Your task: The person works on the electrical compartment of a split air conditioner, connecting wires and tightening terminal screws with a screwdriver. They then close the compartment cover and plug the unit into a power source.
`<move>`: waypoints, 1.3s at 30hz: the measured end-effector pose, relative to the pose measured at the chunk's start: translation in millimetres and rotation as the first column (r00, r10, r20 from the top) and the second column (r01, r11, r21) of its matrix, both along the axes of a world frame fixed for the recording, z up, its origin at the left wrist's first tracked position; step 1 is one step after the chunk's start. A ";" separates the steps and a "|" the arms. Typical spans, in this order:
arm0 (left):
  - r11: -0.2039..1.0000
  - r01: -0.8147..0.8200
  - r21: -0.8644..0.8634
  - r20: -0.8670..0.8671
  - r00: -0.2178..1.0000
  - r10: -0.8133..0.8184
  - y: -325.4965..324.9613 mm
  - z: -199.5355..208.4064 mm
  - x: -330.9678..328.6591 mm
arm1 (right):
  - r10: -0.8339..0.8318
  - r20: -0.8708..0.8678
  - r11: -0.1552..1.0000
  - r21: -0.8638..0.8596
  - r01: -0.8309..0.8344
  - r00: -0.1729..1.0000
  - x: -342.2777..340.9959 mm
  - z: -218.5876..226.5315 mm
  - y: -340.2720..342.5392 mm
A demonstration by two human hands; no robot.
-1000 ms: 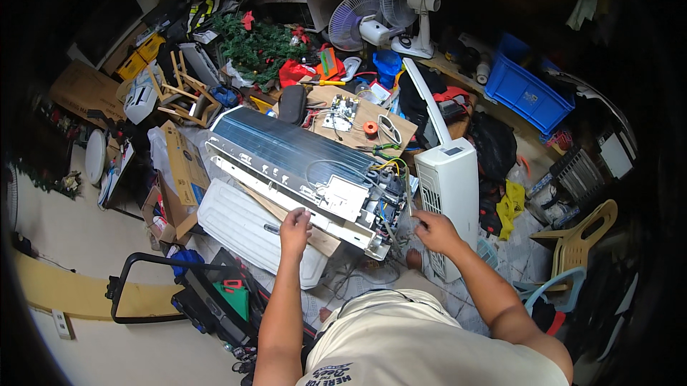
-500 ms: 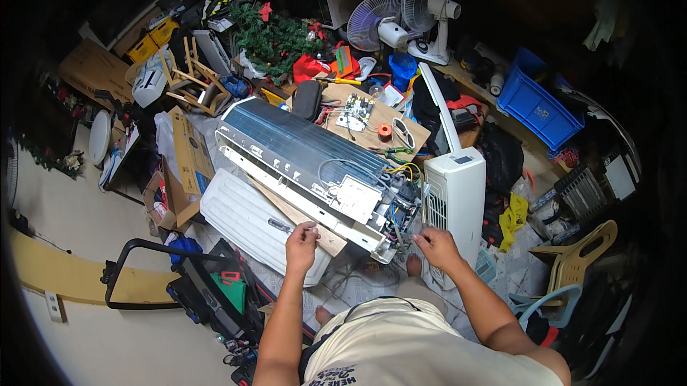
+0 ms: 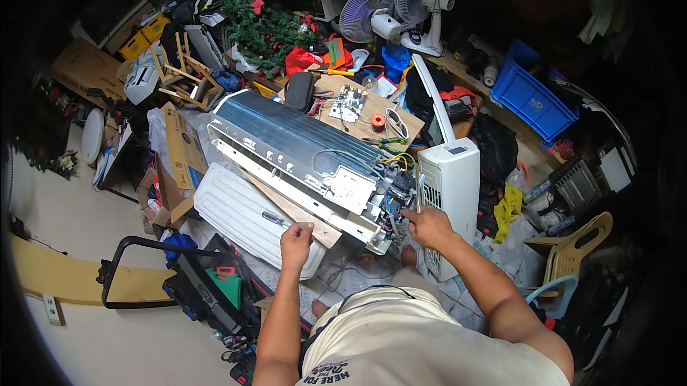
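A split-type air conditioner indoor unit (image 3: 300, 153) lies in front of me with its cover off, showing its finned coil. At its right end are a white panel (image 3: 352, 189) and a bundle of exposed wires (image 3: 395, 203). My right hand (image 3: 431, 228) is beside these wires, its index finger reaching toward them and its other fingers curled. A thin pale upright shape shows above it; I cannot tell whether it is held. My left hand (image 3: 296, 244) is closed near a wooden plank (image 3: 325, 233), its contents hidden. A screwdriver (image 3: 275, 219) lies next to it on a white ribbed panel (image 3: 236, 207).
On the right stands a white portable appliance (image 3: 458, 185). Behind the unit, a wooden board (image 3: 372, 110) bears a circuit board (image 3: 347, 104) and an orange spool (image 3: 377, 122). Two fans (image 3: 422, 3), a blue crate (image 3: 533, 96), an open cardboard box (image 3: 168, 196) and black tool bags (image 3: 207, 289) surround me.
My right hand has moved a little up and left, nearer the wires, its index finger now stretched out. My left hand stays closed near the plank. The whole view has shifted slightly.
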State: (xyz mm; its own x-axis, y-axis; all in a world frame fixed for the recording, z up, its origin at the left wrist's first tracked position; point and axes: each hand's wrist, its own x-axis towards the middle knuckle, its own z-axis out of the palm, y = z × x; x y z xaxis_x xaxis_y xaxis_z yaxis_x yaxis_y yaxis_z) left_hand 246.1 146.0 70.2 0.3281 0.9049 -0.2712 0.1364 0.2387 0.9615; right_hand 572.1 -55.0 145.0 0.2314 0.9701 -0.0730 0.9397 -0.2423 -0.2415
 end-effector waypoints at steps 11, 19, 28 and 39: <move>1.000 -0.009 -0.025 -0.054 0.999 0.008 2.3 -6.6 -4.7 | -0.220 -0.522 0.906 0.203 0.371 0.824 3.8 -44.1 -44.3; 0.998 0.055 0.026 -0.211 0.976 -0.049 0.7 -10.4 4.0 | -0.329 -0.496 0.943 -0.137 0.302 0.803 -16.4 -72.7 -74.8; 0.881 0.021 0.474 -0.202 0.975 0.086 29.4 12.9 31.4 | 0.096 -0.608 0.963 0.256 0.080 0.788 -51.1 7.8 -27.2; 0.438 0.268 0.858 -0.361 0.921 0.143 112.3 29.6 47.8 | 0.450 -0.395 0.793 0.590 -0.155 0.801 -96.7 -10.9 43.0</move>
State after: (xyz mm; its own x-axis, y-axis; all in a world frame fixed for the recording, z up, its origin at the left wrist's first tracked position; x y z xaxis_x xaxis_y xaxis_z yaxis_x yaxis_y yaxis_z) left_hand 293.9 258.3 99.8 0.4685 0.6844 0.5587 0.4603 -0.7289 0.5069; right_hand 475.4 -12.0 134.2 -0.0070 0.9032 0.4292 0.6508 0.3299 -0.6838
